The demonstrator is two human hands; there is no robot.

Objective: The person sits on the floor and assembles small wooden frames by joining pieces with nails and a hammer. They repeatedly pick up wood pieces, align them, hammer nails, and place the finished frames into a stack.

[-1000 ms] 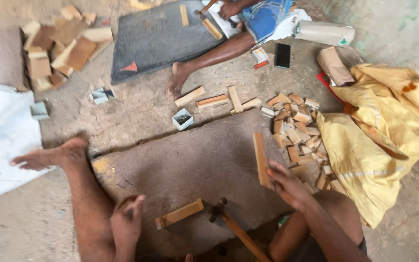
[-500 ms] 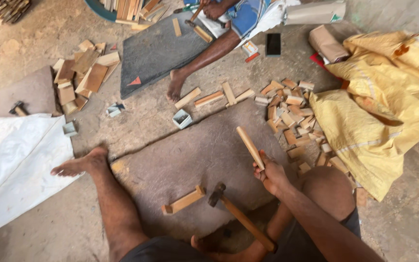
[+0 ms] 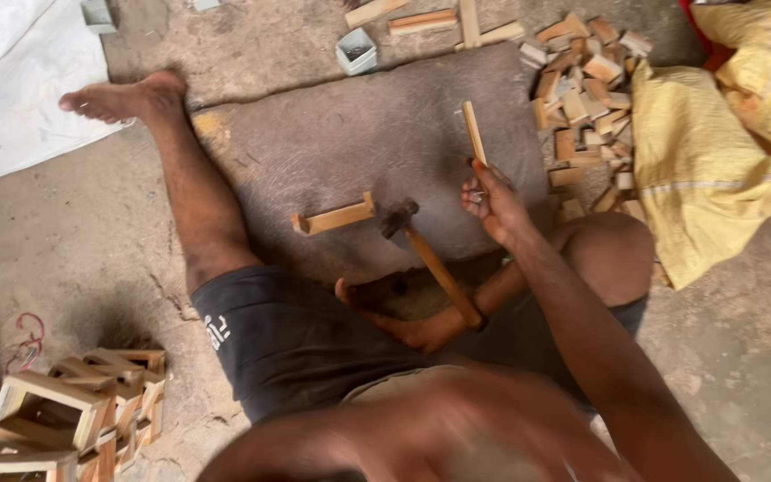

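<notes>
While the left hand blurs unreadably, the right hand [image 3: 491, 198] grips a wooden strip [image 3: 474, 132].

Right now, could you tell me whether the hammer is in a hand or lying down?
Lying down. The hammer rests on the mat, untouched; the right hand holds a wooden strip upright instead.

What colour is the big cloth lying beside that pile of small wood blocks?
Yellow, creased, with a faint pale stripe: the cloth shows in the head view, right of the wood blocks.

The right hand [image 3: 493, 203] holds a wooden strip [image 3: 474, 132] upright above the mat [image 3: 385, 134]; a hammer [image 3: 430, 259] lies beside it.
</notes>
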